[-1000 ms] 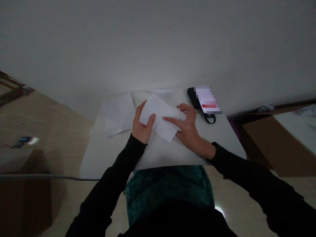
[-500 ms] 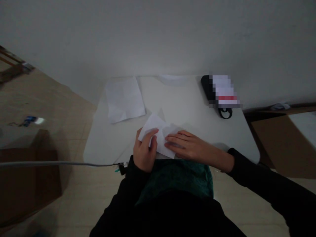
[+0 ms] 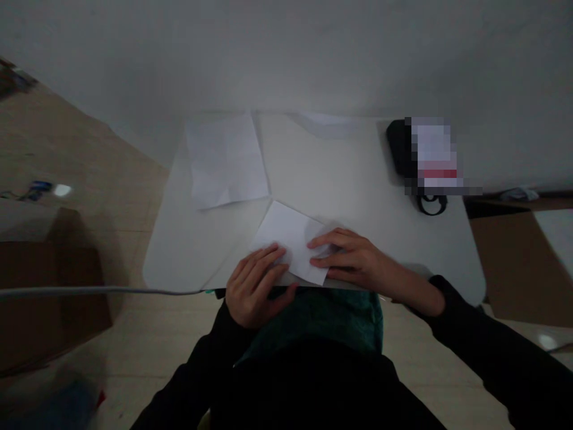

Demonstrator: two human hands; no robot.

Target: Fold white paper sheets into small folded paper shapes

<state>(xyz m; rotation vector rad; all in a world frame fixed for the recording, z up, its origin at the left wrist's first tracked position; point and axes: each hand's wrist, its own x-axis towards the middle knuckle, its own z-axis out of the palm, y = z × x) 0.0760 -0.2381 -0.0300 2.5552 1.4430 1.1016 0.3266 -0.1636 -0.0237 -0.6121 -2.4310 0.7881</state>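
A white piece of paper [image 3: 293, 236] lies slanted at the front edge of the white table [image 3: 358, 197], with straight edges as if folded. My left hand [image 3: 257, 286] rests on its lower left edge, fingers apart and the thumb over the table's edge. On the right side of the paper, my right hand [image 3: 351, 257] presses with spread fingertips. Another white sheet [image 3: 226, 161], lightly creased, lies flat at the back left of the table.
At the back right sit a black case [image 3: 400, 149] and a black loop [image 3: 432, 205] beside a blurred-out item. A pale paper [image 3: 329, 126] is against the wall. A grey cable [image 3: 102, 291] runs in from the left. Cardboard boxes [image 3: 519, 263] stand on both sides.
My left hand has let go of the paper's left corner, opened and moved down and left. The paper lies flatter and turned a little. The view has shifted slightly.
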